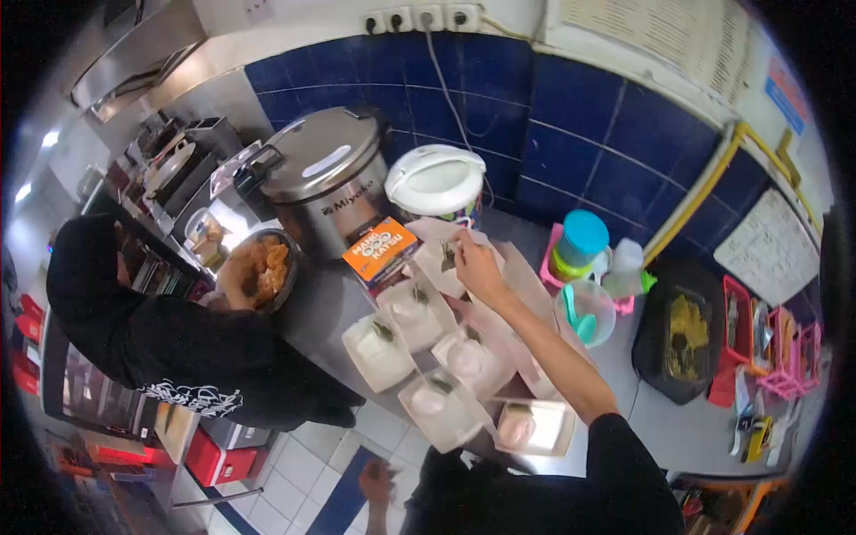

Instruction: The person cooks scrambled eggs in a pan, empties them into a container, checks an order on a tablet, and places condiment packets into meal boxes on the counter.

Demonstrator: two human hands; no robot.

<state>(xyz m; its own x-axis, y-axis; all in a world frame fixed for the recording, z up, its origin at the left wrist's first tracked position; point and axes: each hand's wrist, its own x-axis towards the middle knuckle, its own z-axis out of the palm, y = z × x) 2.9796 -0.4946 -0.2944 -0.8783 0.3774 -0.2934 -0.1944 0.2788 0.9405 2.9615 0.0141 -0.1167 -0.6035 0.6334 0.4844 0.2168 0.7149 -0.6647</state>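
My right hand (477,266) reaches over an open paper box at the back of a group, its fingers pinched around a dark green leafy piece (448,257). Several white open boxes stand close together on the steel counter; rice mounds with green leafy bits show in some, such as the front box (444,412) and the left box (378,351). My left hand (376,481) hangs low near my body, over the floor, blurred, and its fingers are hard to make out. An orange printed box (381,250) stands behind the white boxes.
A co-worker in black (187,343) stands at the left, a hand at a bowl of fried food (270,272). Behind are a steel cooker (325,169) and a white-lidded container (435,178). Plastic cups (586,312), a black tray (682,339) and pink baskets (789,357) stand right.
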